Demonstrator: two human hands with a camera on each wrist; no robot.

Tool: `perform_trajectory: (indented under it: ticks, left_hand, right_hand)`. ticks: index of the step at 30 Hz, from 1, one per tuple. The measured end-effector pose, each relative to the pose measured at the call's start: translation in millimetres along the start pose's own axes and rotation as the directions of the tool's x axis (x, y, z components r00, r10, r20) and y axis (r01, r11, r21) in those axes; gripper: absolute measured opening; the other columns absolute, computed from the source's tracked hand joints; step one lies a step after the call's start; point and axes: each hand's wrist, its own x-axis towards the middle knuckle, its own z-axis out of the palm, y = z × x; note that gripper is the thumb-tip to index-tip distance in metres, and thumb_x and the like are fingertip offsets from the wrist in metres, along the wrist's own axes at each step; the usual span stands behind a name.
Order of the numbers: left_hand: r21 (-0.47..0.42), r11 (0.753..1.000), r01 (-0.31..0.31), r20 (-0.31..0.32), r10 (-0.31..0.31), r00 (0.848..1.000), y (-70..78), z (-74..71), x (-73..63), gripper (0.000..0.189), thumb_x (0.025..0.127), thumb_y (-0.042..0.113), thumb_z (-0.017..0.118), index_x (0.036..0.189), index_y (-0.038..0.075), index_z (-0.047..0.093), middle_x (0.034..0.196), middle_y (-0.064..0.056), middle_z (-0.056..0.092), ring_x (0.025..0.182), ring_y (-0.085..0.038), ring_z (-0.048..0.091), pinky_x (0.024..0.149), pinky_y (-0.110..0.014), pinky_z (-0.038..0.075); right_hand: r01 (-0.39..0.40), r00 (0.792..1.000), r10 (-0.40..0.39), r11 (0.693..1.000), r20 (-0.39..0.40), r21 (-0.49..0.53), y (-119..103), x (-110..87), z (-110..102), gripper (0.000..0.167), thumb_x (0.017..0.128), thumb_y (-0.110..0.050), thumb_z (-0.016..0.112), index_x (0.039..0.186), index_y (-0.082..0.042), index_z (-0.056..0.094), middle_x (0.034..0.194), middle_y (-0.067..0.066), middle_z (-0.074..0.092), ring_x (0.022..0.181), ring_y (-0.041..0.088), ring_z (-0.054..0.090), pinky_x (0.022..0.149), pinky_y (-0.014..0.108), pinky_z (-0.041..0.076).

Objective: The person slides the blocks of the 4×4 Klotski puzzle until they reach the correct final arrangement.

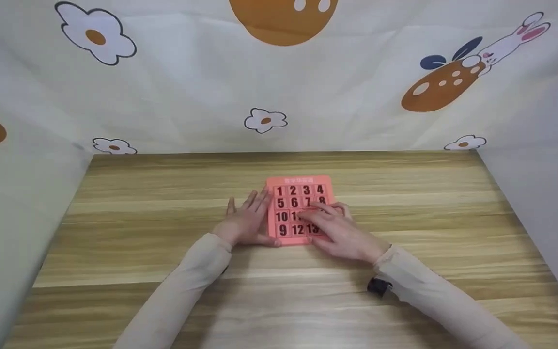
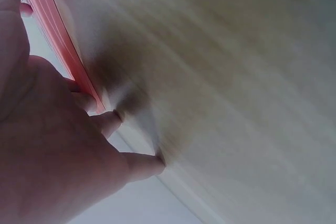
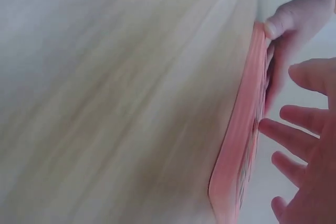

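Observation:
A coral-pink number slide puzzle (image 1: 275,181) lies flat on the wooden table, its number tiles (image 1: 292,191) facing up. The upper rows read 1 to 4 and 5 to 8; below, 10, 11, 9, 12 and 13 show, and the lower right tiles are partly covered. My left hand (image 1: 246,224) rests along the left edge with straight, spread fingers, its thumb at the lower left corner. Over the right side spreads my right hand (image 1: 342,235); one fingertip touches the tiles near 11. In the right wrist view, that finger meets the puzzle's face (image 3: 245,161).
The wood-grain table (image 1: 153,203) extends around the puzzle on all sides. A pale cloth (image 1: 187,97) printed with flowers and a rabbit hangs behind it, with pale walls at both sides. A black strap (image 1: 379,286) shows under the right sleeve.

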Motion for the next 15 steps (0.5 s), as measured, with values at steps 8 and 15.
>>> perform_trajectory:
  ticks: [8, 15]
  left_hand:
    - [0.013, 1.0, -0.002, 0.006, 0.002, 1.0, 0.3, 0.2, 0.1, 0.122, 0.075, 0.071, 0.064, 0.155, 0.01, -0.005, 0.16, -0.006, -0.013, 0.145, -0.029, -0.008, 0.108, -0.065, -0.006]
    - [0.006, 1.0, 0.013, 0.016, -0.013, 1.0, -0.1, 1.0, 1.5, 0.122, 0.075, 0.07, 0.065, 0.155, 0.012, -0.006, 0.16, -0.004, -0.015, 0.145, -0.028, -0.009, 0.109, -0.064, -0.007]
  right_hand:
    - [0.088, 0.995, -0.092, 0.993, -0.05, -0.074, 16.1, -25.2, -6.4, 0.04, 0.087, -0.021, 0.067, 0.126, -0.011, 0.062, 0.133, 0.009, 0.055, 0.13, 0.034, 0.039, 0.102, 0.063, 0.024]
    - [0.129, 0.992, -0.128, 0.989, 0.016, -0.074, 16.8, -29.8, -6.6, 0.037, 0.087, -0.021, 0.067, 0.124, -0.015, 0.064, 0.137, 0.007, 0.053, 0.133, 0.035, 0.036, 0.104, 0.064, 0.02]
